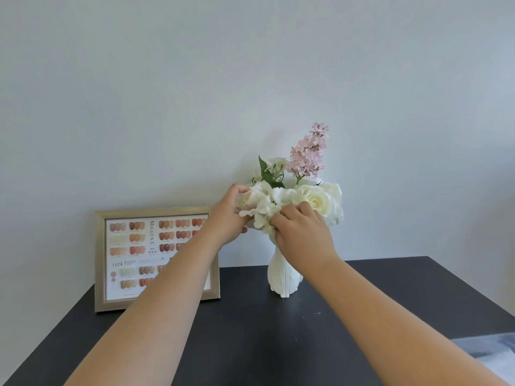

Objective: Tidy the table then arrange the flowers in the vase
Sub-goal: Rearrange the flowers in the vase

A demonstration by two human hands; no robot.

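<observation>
Dark matte table point(250, 344) against pale grey wall point(195, 79); white vase point(284, 277) far centre, framed chart point(133, 257) left. Left hand point(227, 218) and right hand point(302, 232) pinched closed on white flowers point(264, 204) atop vase.

Counts: 1 white vase point(284, 277), 1 pink flower spike point(308, 154), 1 framed colour chart point(133, 254), 1 dark table point(250, 335), 2 hands: left point(227, 218), right point(302, 232). White blooms point(315, 197) overlap, count unclear.
</observation>
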